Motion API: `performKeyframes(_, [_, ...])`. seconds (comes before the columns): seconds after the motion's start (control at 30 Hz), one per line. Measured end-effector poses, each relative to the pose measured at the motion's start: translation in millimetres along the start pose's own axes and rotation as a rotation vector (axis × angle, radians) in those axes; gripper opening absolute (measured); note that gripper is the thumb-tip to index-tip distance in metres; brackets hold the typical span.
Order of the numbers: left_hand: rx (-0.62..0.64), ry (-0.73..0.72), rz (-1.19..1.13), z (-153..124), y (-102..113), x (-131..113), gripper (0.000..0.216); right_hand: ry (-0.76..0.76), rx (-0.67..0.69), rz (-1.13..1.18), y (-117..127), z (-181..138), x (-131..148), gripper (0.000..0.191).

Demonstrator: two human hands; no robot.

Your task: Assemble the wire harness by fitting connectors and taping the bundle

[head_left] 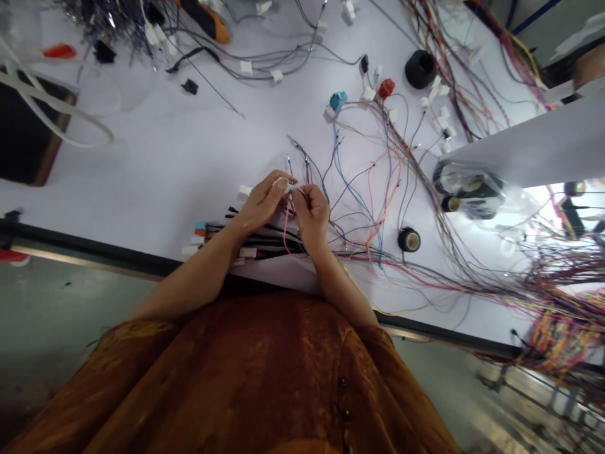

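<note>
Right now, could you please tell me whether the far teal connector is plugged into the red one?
Not plugged in: the teal connector and red connector lie apart, a gap between them.

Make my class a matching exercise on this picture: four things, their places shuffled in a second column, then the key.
1. Pinkish-red wire
2. Orange-and-black handle
3. Dark flat object
4. Clear plastic bag

A. Left edge of picture
B. Between left hand and right hand
C. Right side of picture
D. Top edge of picture

Pairs: 1-B, 2-D, 3-A, 4-C
</note>
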State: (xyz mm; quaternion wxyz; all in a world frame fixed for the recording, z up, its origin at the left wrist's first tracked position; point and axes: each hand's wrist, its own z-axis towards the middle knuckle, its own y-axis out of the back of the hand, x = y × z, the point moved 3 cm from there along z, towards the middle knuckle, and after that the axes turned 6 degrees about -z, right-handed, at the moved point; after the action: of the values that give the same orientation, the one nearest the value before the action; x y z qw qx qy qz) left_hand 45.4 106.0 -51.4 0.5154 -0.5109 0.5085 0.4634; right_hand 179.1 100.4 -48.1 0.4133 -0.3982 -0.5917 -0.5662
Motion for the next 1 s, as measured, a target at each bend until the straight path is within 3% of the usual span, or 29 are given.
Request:
performKeyframes(0.13, [-0.064,0.09,-0.159,3,3,12,0.05,0.019,0.034,-0.01,0,1,1,0.023])
performKeyframes(0.23, [-0.094,0.137,-0.252,5,5,18,0.049,0.157,-0.04,0.001,6,1,5,0.022])
performKeyframes(0.4, [-0.081,0.153,-0.231,4,6,16,0.046,0.257,-0.079,-0.082,13,1,10,0.026])
performKeyframes(0.77, [-0.073,0.129,-0.18,4,7,10,0.049,0.323,0.055,-0.243,15,-3,20,0.021])
performKeyframes(1.0, [-0.051,0.079,-0.125,3,6,6,0.052,0.338,0.068,-0.284,18,-1,18,0.019])
